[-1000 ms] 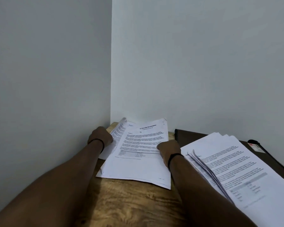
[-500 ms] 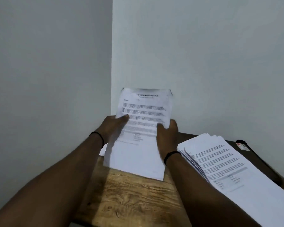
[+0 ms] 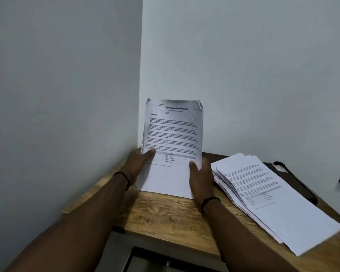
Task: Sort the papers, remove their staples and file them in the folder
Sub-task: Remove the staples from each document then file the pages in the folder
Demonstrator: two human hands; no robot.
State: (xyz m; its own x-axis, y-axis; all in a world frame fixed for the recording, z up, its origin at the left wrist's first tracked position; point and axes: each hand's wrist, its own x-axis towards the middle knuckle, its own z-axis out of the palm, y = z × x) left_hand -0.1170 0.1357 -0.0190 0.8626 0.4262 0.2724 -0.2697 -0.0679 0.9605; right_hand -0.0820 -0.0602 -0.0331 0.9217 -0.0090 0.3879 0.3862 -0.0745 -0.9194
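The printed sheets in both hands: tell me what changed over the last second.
The printed sheets went from lying flat on the wooden table to standing nearly upright, bottom edge at the table. The left hand and the right hand moved from pressing on them to gripping their side edges, thumbs in front. The fanned stack of papers and the dark folder under it stayed put.

Bare forearms, thin black band on each wrist
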